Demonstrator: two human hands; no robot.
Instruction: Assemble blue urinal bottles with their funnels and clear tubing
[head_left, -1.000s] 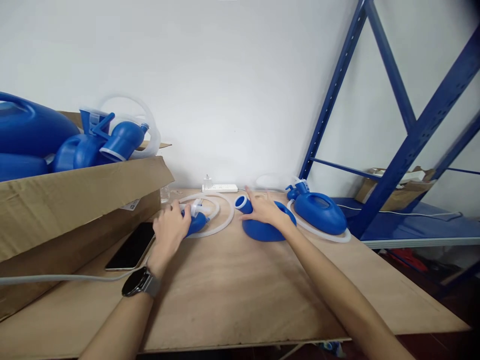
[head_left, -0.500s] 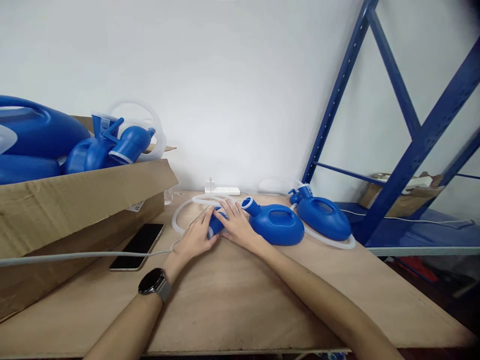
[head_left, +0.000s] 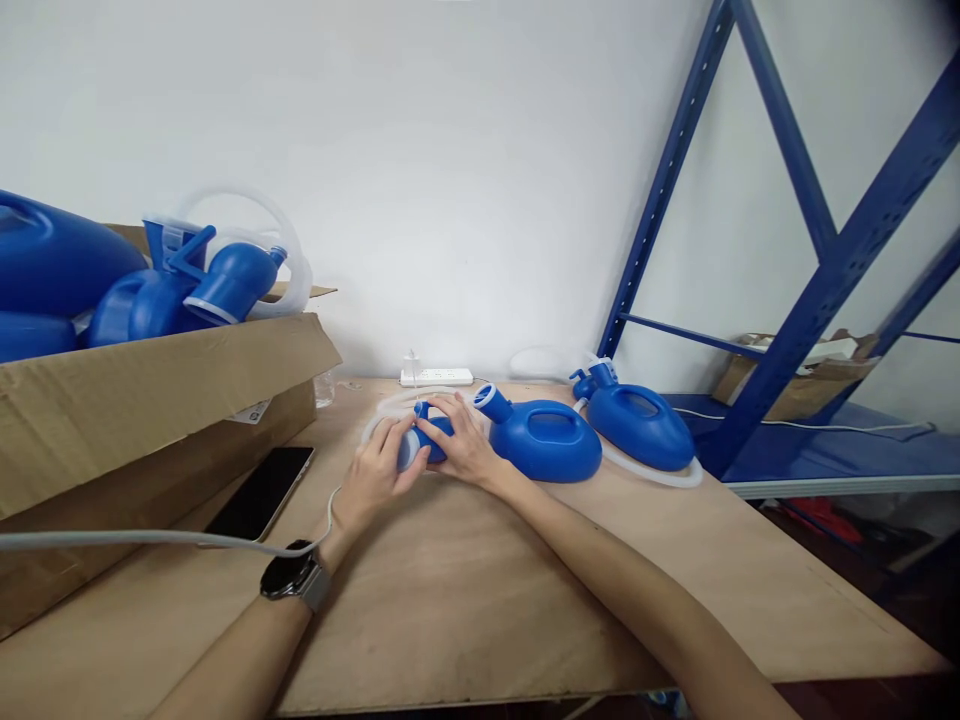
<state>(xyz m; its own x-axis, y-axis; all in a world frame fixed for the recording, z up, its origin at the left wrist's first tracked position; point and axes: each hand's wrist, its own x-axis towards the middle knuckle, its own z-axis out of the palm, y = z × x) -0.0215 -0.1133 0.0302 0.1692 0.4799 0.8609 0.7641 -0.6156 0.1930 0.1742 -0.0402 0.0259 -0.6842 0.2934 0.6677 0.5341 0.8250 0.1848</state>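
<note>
Between my hands, low over the tabletop, is a blue urinal head (head_left: 436, 436) with a pale rim at its left end. My left hand (head_left: 379, 465) closes on the rim end, thumb in front and fingers behind. From the right, my right hand (head_left: 466, 446) wraps over the other end, and its fingers hide part of it. A clear hose (head_left: 370, 428) curls on the table behind the hands. Just right of my right hand stands a blue urinal bottle (head_left: 551, 440), its open neck tilted up to the left.
A second blue bottle (head_left: 640, 425) with a head and hose lies farther right. At left, a cardboard box (head_left: 172, 365) holds several blue bottles. A phone (head_left: 262, 490), a power strip (head_left: 436, 377) and a loose white cable (head_left: 150, 538) are nearby. Blue shelving (head_left: 675, 180) rises at right.
The urinal head has turned in my hands, so its pale rim now faces left and more of its body shows. My left hand has shifted slightly left. The whole view has moved a little.
</note>
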